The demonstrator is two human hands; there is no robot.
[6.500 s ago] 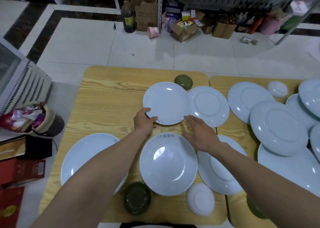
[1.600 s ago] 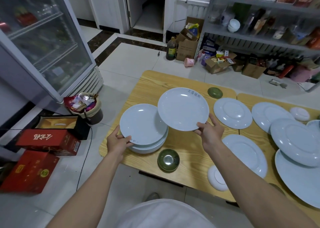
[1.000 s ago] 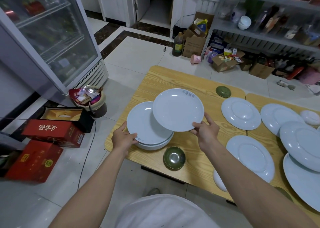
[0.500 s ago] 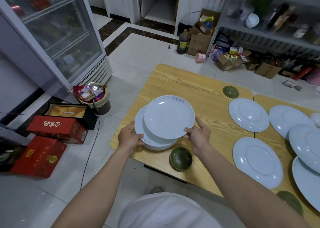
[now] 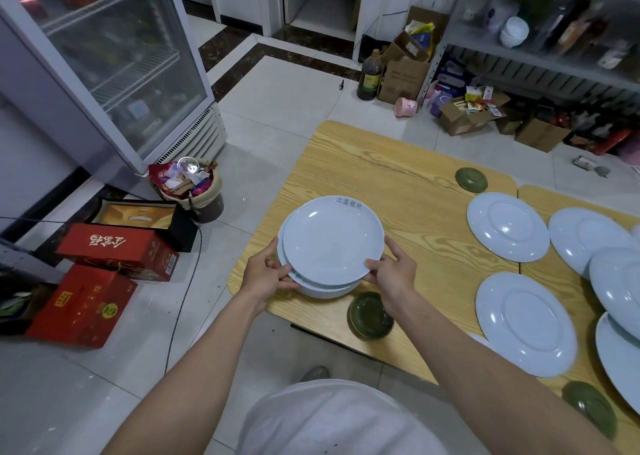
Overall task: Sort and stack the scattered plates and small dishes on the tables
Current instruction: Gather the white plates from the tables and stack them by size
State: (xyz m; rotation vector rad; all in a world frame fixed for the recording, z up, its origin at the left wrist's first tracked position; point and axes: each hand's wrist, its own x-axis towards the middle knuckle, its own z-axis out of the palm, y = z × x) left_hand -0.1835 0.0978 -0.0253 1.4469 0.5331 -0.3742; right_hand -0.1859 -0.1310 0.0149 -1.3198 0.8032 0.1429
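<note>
A stack of pale blue deep plates (image 5: pixel 325 290) stands near the front left corner of the wooden table (image 5: pixel 398 181). The top plate (image 5: pixel 332 240), with grey lettering at its far rim, lies almost square on the stack. My right hand (image 5: pixel 393 272) pinches that plate's near right rim. My left hand (image 5: pixel 266 274) grips the stack's left edge. Upside-down flat plates lie to the right, one at mid table (image 5: pixel 507 226) and another nearer (image 5: pixel 524 323). A green small dish (image 5: pixel 370 316) sits just right of the stack, under my right wrist.
More green dishes sit at the far edge (image 5: pixel 471 179) and near right (image 5: pixel 594 406). Further plates (image 5: pixel 588 236) overlap on the second table at right. Left of the table are a full bin (image 5: pixel 190 191), red boxes (image 5: pixel 117 250) and a glass-door fridge (image 5: pixel 104 59). Shelves stand behind.
My right hand has carried the lettered plate leftward and lowered it onto the stack held by my left hand. The view has shifted, so the table sits further right.
</note>
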